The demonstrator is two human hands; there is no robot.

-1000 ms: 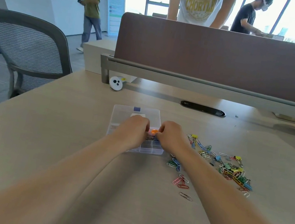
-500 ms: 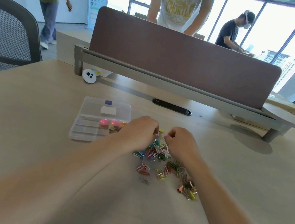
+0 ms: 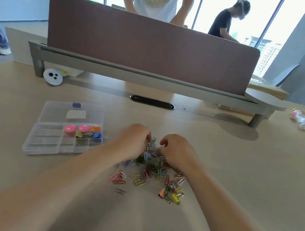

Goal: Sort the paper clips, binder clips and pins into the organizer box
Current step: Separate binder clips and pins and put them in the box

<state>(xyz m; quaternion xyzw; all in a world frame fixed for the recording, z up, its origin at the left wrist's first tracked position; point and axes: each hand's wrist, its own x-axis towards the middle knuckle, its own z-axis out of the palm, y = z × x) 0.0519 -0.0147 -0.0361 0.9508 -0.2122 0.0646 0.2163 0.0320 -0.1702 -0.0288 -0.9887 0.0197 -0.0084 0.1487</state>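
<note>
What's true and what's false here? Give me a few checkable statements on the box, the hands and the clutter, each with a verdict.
1. The organizer box lies open, left of the clip pile. True.
2. Both hands are inside the box. False: the left hand and right hand are at the pile's far edge.
3. Binder clips already sit in the box. True.
4. The bottle stands upright beside the box. False: it lies on its side at the table's far right.
</note>
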